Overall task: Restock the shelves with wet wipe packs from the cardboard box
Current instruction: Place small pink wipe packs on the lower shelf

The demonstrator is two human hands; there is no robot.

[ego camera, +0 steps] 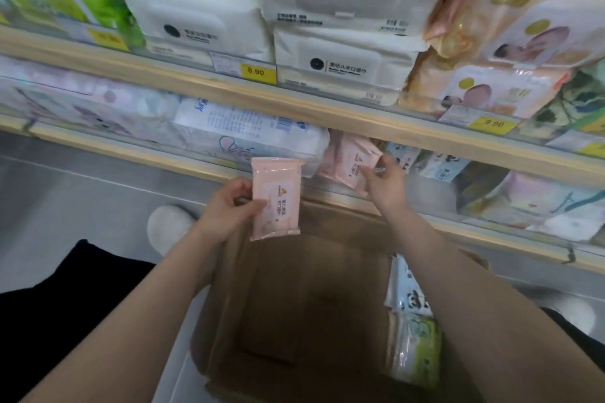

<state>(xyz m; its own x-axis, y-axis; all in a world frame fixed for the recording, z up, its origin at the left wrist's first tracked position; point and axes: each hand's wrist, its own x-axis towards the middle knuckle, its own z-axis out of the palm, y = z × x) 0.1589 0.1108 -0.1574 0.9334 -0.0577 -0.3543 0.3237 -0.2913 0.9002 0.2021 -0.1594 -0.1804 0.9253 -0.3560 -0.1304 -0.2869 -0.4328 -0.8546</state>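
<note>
1. Holding a pink wipe pack (pixel 275 199) upright at frame centre, the left hand (pixel 229 209) pinches its left edge, above the cardboard box (pixel 294 304).
2. Right hand (pixel 383 180) grasps a second pink pack (pixel 352 160) at the lower shelf (pixel 491 232).
3. Judged light, soft, film-slick; grip across the short edges.

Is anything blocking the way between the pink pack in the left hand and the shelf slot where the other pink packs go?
Only the right hand, which is in that slot pinching a pink pack on the shelf. The pink pack held by the left hand hangs over the cardboard box, with open air otherwise.
</note>
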